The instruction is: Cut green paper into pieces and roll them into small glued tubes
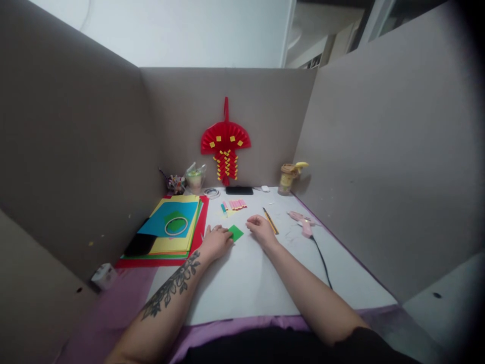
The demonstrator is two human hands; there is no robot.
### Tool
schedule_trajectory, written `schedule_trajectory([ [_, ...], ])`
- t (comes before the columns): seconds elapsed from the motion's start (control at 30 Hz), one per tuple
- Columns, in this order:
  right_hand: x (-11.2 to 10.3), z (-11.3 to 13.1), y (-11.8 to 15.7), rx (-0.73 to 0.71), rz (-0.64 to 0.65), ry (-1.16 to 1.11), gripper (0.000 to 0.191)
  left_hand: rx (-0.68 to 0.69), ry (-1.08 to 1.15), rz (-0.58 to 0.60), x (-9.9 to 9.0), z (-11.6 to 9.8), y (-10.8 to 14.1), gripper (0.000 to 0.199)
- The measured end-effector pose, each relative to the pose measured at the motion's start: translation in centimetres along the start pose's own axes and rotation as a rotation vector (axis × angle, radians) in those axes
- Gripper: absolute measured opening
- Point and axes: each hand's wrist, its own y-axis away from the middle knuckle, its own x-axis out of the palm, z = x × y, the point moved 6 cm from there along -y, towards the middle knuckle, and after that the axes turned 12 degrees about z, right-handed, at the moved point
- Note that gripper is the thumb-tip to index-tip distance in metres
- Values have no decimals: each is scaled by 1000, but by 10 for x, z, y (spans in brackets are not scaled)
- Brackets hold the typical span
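Note:
A small green paper square (236, 233) lies on the white tabletop, one corner pointing toward my right hand. My left hand (216, 244) rests on the table with its fingers closed on the square's left corner, hiding that part. Just right of the paper, and apart from it, my right hand (261, 231) has thumb and fingertips drawn together in a pinch. Whatever it holds, if anything, is too small to make out. Beyond the hands lie several pink rolled paper pieces (238, 204) and a teal-tipped stick (224, 209). A yellow-and-black craft knife (270, 221) lies beside my right hand.
A pink glue gun (305, 224) with a black cord lies at right. Stacked coloured paper (170, 242) bears a white ring (176, 226) at left. A phone (239, 190), tape rolls (211, 193) and a lidded cup (286, 179) stand behind. A red paper ornament (226, 139) hangs on the grey partition.

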Motion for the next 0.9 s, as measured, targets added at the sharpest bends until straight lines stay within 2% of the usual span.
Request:
schedule_trajectory([
  [0.13, 15, 7, 10, 22, 76, 22, 26, -45, 49, -37, -4, 7, -2, 27],
  [0.27, 31, 4, 19, 55, 193, 69, 45, 3, 119, -75, -1, 11, -10, 22],
  [0.37, 39, -3, 23, 81, 232, 136, 33, 98, 196, -57, 4, 10, -13, 23],
  [0.5, 45, -7, 25, 82, 236, 202, 15, 109, 295, -33, 9, 14, -15, 24],
  [0.9, 47, -17, 19, 125, 201, 334, 12, 81, 348, 0, 10, 19, -20, 24],
])
